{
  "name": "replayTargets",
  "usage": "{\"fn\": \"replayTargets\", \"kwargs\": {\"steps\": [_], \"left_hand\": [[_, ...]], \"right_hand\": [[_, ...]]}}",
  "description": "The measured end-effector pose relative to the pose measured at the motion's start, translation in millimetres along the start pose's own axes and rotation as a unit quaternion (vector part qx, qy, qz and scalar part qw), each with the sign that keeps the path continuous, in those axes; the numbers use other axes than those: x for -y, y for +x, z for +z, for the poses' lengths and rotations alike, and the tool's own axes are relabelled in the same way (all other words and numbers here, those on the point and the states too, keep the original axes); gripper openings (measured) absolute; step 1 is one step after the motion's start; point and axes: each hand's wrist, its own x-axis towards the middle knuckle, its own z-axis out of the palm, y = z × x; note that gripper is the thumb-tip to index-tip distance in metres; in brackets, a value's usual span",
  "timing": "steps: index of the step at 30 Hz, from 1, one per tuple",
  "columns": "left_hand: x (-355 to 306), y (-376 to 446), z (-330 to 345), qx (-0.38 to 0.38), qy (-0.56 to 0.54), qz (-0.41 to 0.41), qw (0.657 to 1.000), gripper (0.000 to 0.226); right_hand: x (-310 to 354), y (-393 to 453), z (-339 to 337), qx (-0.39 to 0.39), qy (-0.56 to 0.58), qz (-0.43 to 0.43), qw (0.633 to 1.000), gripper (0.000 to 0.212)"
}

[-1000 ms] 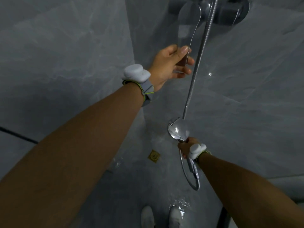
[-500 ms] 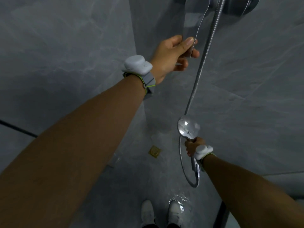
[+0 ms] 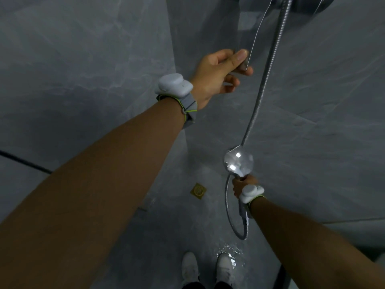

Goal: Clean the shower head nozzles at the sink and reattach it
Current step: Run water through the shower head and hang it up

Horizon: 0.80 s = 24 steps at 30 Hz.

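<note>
Looking down into a grey tiled shower stall (image 3: 83,69), wet floor (image 3: 229,252) near my shoes. Largest fixture in view: the mixer body (image 3: 308,4) at the top edge, with its flat chrome lever (image 3: 243,38) hanging down. Left hand (image 3: 216,74) is curled round the lever's lower end, thumb on the front face, fingers behind. Metal hose (image 3: 268,74) runs from the mixer down to a loop below my right wrist. Right hand (image 3: 242,185) is wrapped round the handle of the shower head (image 3: 238,162), held low, well apart from the mixer, face glinting upward. Brass floor drain (image 3: 199,190) beyond it. My read: head is off its holder and in hand; no sink visible, so I can't tell whether nozzles are cleaned. Reattaching not yet done.
</note>
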Motion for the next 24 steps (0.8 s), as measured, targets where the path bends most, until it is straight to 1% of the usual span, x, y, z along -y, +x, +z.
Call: {"fn": "replayTargets", "kwargs": {"steps": [1,2,3,5,6,8,10,11,13,17,19,21,23,24], "left_hand": [[1,0,-1,-0.001,0.003,0.0,1.0,0.019],[2,1,-2,-0.003,0.004,0.0,1.0,0.019],[2,1,-3,-0.007,0.005,-0.001,1.0,0.019],[5,2,-5,-0.011,0.002,-0.003,1.0,0.018],[6,2,-6,-0.013,0.001,-0.004,1.0,0.018],[9,2,-5,-0.016,-0.001,-0.005,1.0,0.018],[10,3,-6,-0.019,-0.002,-0.005,1.0,0.017],[11,3,-6,-0.02,-0.002,-0.004,1.0,0.016],[12,4,-8,-0.022,-0.002,-0.001,1.0,0.015],[14,5,-11,-0.022,-0.003,0.0,1.0,0.013],[15,6,-11,-0.025,-0.005,0.0,1.0,0.017],[16,7,-12,-0.027,-0.008,0.002,1.0,0.022],[17,7,-13,-0.027,-0.008,0.004,1.0,0.023],[16,7,-13,-0.027,-0.007,0.004,1.0,0.024]], "right_hand": [[-2,1,-2,-0.029,0.015,0.0,0.999,0.023],[-5,3,-4,-0.038,0.021,0.001,0.999,0.027],[-6,4,-4,-0.025,0.024,0.009,0.999,0.025],[-6,3,-3,0.039,-0.009,0.017,0.999,0.019],[-6,4,0,0.046,-0.025,0.014,0.999,0.022],[-5,3,4,0.037,-0.028,0.009,0.999,0.022],[-5,4,8,0.048,-0.028,0.011,0.998,0.011],[-5,4,9,0.053,-0.029,0.011,0.998,0.009],[-5,5,9,0.051,-0.029,0.018,0.998,0.012],[-7,7,5,0.017,-0.039,0.016,0.999,0.031],[-6,8,6,0.032,-0.068,0.01,0.997,0.031],[-2,7,9,0.043,-0.094,-0.006,0.995,0.025],[6,6,12,0.043,-0.1,-0.027,0.994,0.021],[10,7,13,0.041,-0.095,-0.043,0.994,0.023]]}}
